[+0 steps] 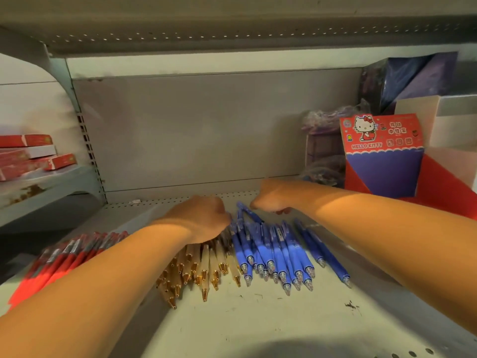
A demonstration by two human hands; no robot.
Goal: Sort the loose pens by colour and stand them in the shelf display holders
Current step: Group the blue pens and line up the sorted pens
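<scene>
Red pens (64,257), gold pens (204,264) & blue pens (276,251) are lying in piles on the shelf (258,321). L hand (204,215) is curling over gold tops, R hand (273,197) over blue tops; can't tell if they're gripping.

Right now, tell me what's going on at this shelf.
A person is sorting pens on the shelf. They lie flat in three colour groups: red pens left, gold pens middle, blue pens right. The left hand is at the far ends of the gold pens, the right hand at the far ends of the blue ones; whether either grips a pen is unclear. The Hello Kitty display box stands behind, to the right.
</scene>
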